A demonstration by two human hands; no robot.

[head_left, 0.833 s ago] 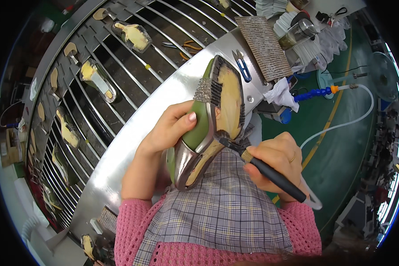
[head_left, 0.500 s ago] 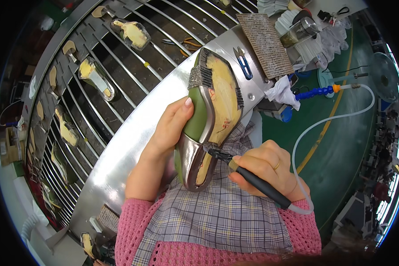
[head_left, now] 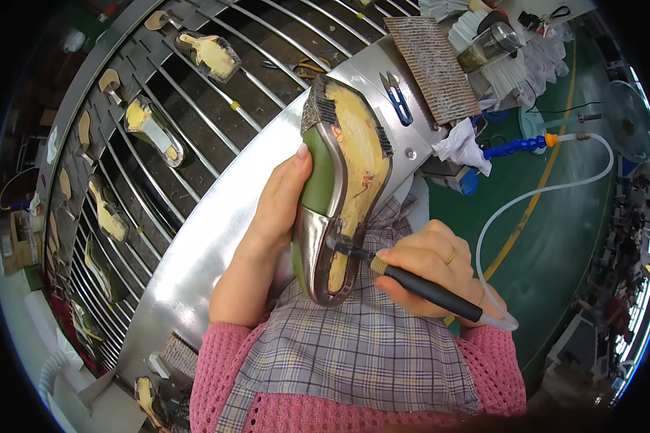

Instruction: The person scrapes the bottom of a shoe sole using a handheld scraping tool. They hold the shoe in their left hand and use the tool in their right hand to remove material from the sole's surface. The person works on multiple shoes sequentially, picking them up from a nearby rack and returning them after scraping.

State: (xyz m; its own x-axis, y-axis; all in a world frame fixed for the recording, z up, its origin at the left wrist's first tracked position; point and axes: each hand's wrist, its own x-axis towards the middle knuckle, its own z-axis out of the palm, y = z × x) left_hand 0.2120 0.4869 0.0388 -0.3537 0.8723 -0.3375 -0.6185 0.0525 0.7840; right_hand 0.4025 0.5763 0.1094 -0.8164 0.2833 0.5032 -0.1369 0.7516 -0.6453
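My left hand is closed round the green side of a shoe upper, keeping it bottom side up in front of me. The upper is green with shiny bronze-coloured leather and dark rough edges. Its yellowish insole shows, with red marks on it. Between the thumb and fingers of my right hand is a black-handled brush fed by a clear hose. The brush tip meets the bronze edge beside the narrow part of the insole. The left fingers behind the shoe are hidden.
Metal conveyor bars carry several similar shoes at left. On the curved metal table lie blue thread snips and a ridged board. A white hose loops at right from a blue jointed pipe. Pliers lie beneath the bars.
The brush tip has moved slightly down and left along the bronze edge. The shoe has tilted a little, its narrow end shifting right and its wide end left.
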